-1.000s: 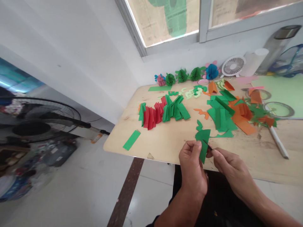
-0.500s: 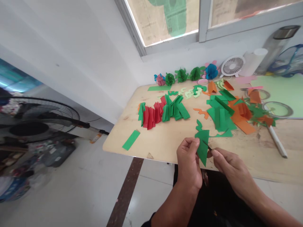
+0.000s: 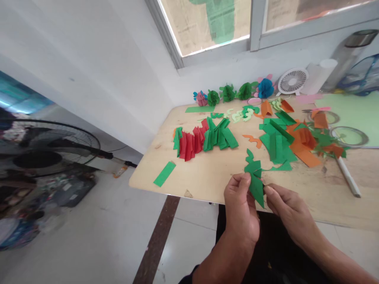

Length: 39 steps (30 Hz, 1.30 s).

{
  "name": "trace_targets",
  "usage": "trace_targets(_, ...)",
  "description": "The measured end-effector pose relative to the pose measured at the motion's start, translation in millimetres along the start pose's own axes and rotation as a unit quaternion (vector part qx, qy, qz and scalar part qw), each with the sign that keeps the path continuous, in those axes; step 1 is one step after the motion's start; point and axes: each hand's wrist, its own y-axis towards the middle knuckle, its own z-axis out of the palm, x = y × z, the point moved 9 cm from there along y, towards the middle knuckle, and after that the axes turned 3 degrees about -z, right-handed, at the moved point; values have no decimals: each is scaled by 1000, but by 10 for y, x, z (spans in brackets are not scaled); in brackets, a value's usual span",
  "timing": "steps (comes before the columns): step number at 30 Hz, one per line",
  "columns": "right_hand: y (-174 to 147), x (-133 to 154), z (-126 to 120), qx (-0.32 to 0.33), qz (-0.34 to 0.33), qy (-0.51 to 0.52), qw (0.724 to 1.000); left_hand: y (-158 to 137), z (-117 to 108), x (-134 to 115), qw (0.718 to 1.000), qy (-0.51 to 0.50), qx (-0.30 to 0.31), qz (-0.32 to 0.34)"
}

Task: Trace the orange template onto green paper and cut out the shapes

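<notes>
Pinching a green paper piece [image 3: 255, 182] between thumb and fingers of my left hand [image 3: 241, 209], I hold it just over the near edge of the table [image 3: 213, 177]. My right hand [image 3: 286, 211] is closed at the piece's right side, fingertips touching it; in this view I cannot tell whether anything thin sits between those fingers, since the paper and my own knuckles cover that spot.

Beyond the piece, toward the middle of the table, lies a heap of green and orange scraps [image 3: 284, 140], with a white pen [image 3: 348, 177] slanting toward the right near edge. Left of the heap stands a row of folded red strips [image 3: 192, 142] running into folded green strips [image 3: 220, 136]. A single green strip [image 3: 164, 174] lies alone near the left near corner. Pale cutouts [image 3: 239, 115] are scattered behind the folded rows. Along the far edge, against the wall, sit paper balls [image 3: 227, 94] in pink, green and blue, then a small white fan [image 3: 292, 81].

At the far right corner a light green sheet [image 3: 352, 112] runs out of the frame, and the metal flask [image 3: 345, 59] behind it is cut off too. Off the table's left side, a floor fan [image 3: 47, 150] and the clutter under it are blurred.
</notes>
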Motion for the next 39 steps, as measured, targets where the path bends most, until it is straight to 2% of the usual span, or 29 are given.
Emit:
trace_targets(9,2,33,-4,-13,-18,2,1000,-28,13,50,1000,-29,7,-1)
trace_targets(28,30,-28,22,-17,4,29,999,1,37,93,999,-48,15,-1)
trace_targets(39,72,176,-37,-56,-61,-3,997,-22,72,96,996,-85,13,-1)
